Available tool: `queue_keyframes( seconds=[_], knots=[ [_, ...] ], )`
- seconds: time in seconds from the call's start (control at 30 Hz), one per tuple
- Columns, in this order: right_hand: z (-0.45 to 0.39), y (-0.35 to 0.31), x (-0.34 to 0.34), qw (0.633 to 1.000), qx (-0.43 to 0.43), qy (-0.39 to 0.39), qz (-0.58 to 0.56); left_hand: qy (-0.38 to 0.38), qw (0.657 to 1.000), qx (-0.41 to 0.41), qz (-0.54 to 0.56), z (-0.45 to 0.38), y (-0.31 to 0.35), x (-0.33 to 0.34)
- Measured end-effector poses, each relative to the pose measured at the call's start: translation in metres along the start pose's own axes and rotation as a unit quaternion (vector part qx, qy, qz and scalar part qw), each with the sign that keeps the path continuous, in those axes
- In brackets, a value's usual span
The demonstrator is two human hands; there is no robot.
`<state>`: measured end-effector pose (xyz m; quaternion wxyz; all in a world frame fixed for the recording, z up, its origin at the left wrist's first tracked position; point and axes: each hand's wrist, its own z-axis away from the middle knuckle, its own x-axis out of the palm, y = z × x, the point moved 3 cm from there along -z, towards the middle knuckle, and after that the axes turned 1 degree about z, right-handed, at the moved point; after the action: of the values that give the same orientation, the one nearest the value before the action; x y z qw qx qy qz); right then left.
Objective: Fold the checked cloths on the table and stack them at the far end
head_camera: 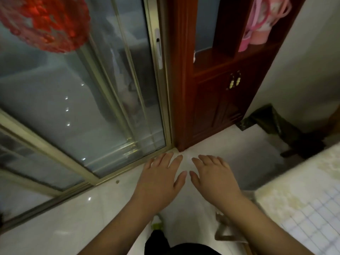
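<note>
Left hand [160, 178]: held out in front of the body above the pale tiled floor [60, 214], palm down, fingers straight and slightly spread, holding nothing. Right hand [213, 176]: alongside it, same posture, fingers straight, holding nothing; the two thumbs lie near each other but apart. Checked cloth [311, 223]: white with a pale grid, lying at the lower right on the counter [272, 201], which carries a cream, floral-patterned cover; well apart from both hands and touched by neither; whether it is folded cannot be told. Sliding glass door [77, 100]: gold-coloured metal frame, fills the left half of the view, white handle at its right edge. Red ornament [47, 23]: hangs at the upper left, in front of the glass. Red-brown wooden cabinet [219, 85]: stands just right of the door, two brass pulls on its lower door, pink items [257, 26] on an open shelf above. Dark green bag [272, 122]: on the floor beside the cabinet, against the white wall. Person's dark-clad legs and a shoe show at the bottom edge.
</note>
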<state>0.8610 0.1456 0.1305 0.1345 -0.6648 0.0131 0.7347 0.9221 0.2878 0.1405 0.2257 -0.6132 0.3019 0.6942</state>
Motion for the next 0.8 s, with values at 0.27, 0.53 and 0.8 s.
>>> queue_keyframes(
  seconds=[0.27, 0.53, 0.8],
  knots=[
    [-0.096, 0.010, -0.021, 0.992, 0.113, 0.046, 0.019, 0.040, 0.994, 0.102, -0.008, -0.117, -0.056, -0.019],
    [-0.125, 0.041, -0.028, 0.965, 0.243, 0.073, 0.074, 0.036, 0.978, 0.206, 0.004, -0.203, -0.050, -0.032],
    [-0.129, 0.128, -0.033, 0.930, 0.343, 0.105, 0.082, -0.004, 0.955, 0.297, -0.015, -0.294, 0.027, -0.018]
  ],
)
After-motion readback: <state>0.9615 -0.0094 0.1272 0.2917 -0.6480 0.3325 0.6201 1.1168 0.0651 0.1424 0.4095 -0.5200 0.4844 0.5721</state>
